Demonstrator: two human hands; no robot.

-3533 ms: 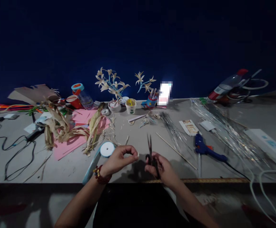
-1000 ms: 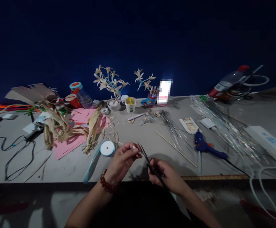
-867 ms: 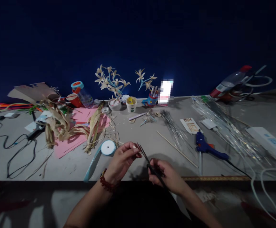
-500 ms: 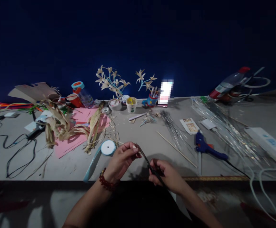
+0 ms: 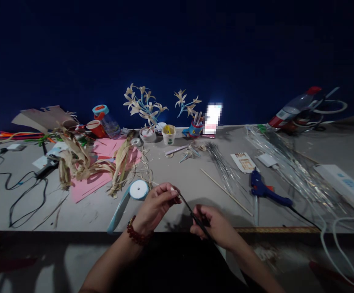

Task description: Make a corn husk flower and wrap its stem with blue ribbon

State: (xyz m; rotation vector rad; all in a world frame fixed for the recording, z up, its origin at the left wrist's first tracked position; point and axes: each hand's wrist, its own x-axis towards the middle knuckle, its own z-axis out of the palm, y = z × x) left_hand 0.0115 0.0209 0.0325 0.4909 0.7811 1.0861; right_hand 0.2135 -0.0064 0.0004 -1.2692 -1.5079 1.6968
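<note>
My left hand [image 5: 160, 201], with a red bead bracelet [image 5: 136, 232] on its wrist, is closed in a pinch above the front of the table. What its fingertips hold is too small and shaded to make out. In my right hand [image 5: 209, 221] are dark scissors [image 5: 192, 213], their blades pointing up and left. The blade tips reach the fingertips of my left hand. Just left of that hand lies a roll of light blue ribbon [image 5: 138, 190] with its loose tail toward the table edge. A thin stick [image 5: 226, 191] rests to the right, beyond my right hand.
Dried corn husks [image 5: 82, 162] lie over pink paper [image 5: 93, 185] on the left. Husk flowers on blue stems [image 5: 145, 103] stand behind white tubs. A blue glue gun [image 5: 265, 189], wires [image 5: 226, 167] and a power strip [image 5: 344, 185] are on the right.
The scissor blades, slightly apart before, have come together at the left fingertips. Both hands stay almost in place.
</note>
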